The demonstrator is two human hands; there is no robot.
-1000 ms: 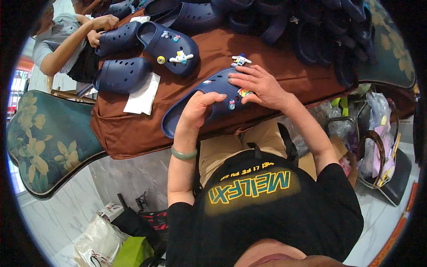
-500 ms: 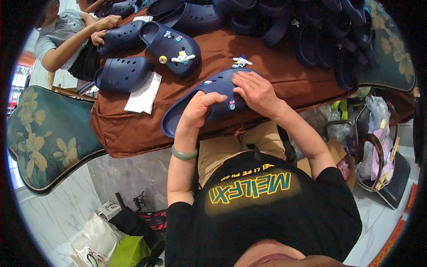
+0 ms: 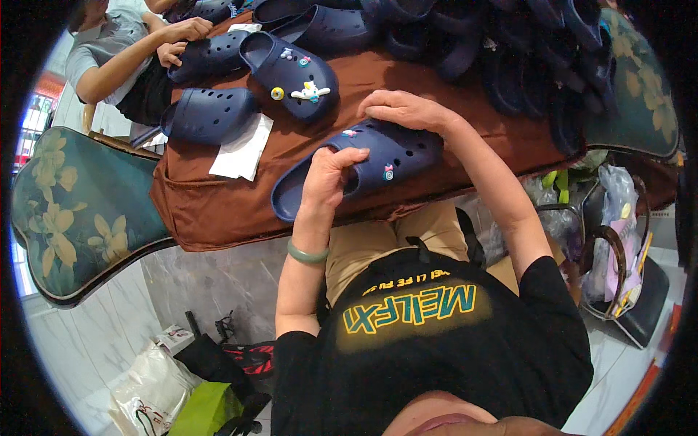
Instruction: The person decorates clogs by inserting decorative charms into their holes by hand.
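Note:
My left hand (image 3: 324, 182) reaches into the foot opening of a navy blue perforated clog (image 3: 403, 145). Its thumb lies over the rim, and its other fingers are hidden inside. Two small charms sit on this clog: a pink-and-white one (image 3: 350, 133) and a swirl-shaped one with a pink bow (image 3: 389, 173). Beyond the clog's far side, my right hand (image 3: 408, 110) is low over the brown cloth, fingers drawn together. Anything between them is hidden.
Beyond lie a decorated clog (image 3: 294, 76), a plain clog (image 3: 207, 116) and white paper (image 3: 245, 151) on the brown cloth (image 3: 196, 207). Clogs are heaped (image 3: 509, 65) at the far right. Another person's hand (image 3: 187, 30) touches a clog at the far left. Bags (image 3: 156, 389) stand below.
My right hand has left the clog's top and moved to its far side. It now covers where a white-and-blue figure charm lay. My left hand keeps its hold.

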